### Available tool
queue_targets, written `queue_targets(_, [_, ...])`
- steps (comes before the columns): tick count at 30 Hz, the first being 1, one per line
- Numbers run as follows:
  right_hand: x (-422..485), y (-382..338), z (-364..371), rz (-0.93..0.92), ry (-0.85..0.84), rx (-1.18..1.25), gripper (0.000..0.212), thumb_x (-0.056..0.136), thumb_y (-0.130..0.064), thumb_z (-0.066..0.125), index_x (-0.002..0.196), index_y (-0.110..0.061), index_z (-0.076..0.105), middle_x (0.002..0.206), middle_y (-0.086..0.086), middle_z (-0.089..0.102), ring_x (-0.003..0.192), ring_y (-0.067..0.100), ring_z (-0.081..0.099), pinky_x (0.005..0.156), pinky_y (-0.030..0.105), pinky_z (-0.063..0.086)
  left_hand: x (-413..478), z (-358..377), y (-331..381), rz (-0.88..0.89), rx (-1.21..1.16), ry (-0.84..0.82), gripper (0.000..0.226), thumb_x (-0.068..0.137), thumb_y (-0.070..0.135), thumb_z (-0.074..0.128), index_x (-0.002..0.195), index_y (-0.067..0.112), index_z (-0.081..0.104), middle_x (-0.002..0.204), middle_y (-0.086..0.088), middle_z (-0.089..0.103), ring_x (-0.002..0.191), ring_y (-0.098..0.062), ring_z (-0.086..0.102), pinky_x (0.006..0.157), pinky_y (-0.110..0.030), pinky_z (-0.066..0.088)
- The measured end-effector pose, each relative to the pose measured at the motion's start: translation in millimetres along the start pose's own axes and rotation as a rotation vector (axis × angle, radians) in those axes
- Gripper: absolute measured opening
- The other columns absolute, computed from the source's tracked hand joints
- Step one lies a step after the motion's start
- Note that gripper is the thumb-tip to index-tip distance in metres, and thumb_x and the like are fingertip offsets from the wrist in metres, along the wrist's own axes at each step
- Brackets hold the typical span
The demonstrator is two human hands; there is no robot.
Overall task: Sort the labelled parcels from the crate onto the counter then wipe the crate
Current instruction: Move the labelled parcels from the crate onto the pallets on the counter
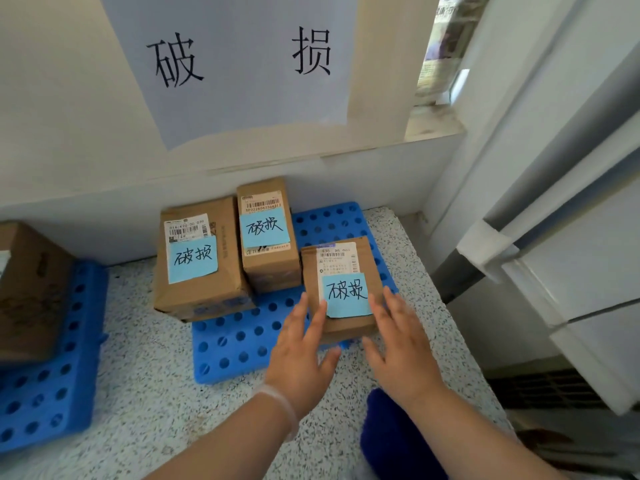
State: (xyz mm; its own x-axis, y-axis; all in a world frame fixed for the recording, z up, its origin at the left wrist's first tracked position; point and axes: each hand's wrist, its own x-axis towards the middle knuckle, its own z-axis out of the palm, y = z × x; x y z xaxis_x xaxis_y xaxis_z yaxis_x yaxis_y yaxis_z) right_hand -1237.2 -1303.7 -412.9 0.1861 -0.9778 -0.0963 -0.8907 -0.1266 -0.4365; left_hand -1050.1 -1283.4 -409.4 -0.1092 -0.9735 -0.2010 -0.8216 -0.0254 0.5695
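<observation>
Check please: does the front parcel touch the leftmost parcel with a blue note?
Apart. Head view shows bare blue perforated board between the front parcel and the leftmost parcel.

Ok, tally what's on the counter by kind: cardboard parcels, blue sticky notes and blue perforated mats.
Cardboard parcels: 4, one of them cut off at the left edge of the view
Blue sticky notes: 3
Blue perforated mats: 2
Total: 9

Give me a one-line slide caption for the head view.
Left hand and right hand flank the nearest parcel on a blue board.
</observation>
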Motion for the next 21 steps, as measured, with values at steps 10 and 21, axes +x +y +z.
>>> queue_targets(10, [-24.8,-4.3,16.7,-0.076,-0.039,-0.314,0.091,0.076,-0.047,0.061,0.154,-0.018,0.025,0.162,0.003,0.021,0.15,0.021,0.009,0.116,0.042,0.004,-17.9,-3.6,9.3,0.159,0.417,-0.184,0.075,0.089,0.065,0.002,0.153,0.031,-0.017,0.157,0.012,-0.029,0.141,-0.012,-0.034,0.117,-0.043,-0.019])
queue_targets(21, [37.2,5.2,12.0,-0.13,-0.088,-0.322,0.093,0.084,-0.059,0.043,0.157,-0.026,-0.004,0.163,-0.007,-0.014,0.146,0.01,-0.024,0.114,0.037,-0.022,33.8,-6.5,10.1,0.108,0.426,-0.168,0.082,0.085,0.069,0.0,0.154,0.027,-0.015,0.157,0.005,-0.031,0.139,-0.015,-0.037,0.118,-0.046,-0.015])
